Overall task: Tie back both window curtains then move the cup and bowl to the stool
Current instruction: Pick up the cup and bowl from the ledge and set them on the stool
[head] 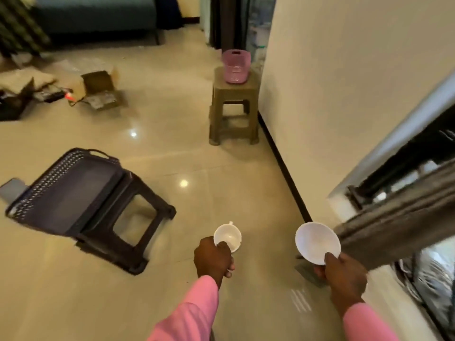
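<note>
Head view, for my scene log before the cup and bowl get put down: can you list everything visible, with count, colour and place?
cup: one, white, near centre, held
bowl: one, white, near right, held
olive stool: one, olive-brown, ahead beside the wall
basket: one, pink, on the olive stool
dark stool: one, near-black, floor at left
tray: one, dark, perforated rim, on the dark stool
cardboard box: one, brown, open, floor far left
sofa: one, dark teal, far back
curtain: one, grey, window at right
left hand: pink sleeve, grips the cup's rim
right hand: pink sleeve, grips the bowl's rim
</note>
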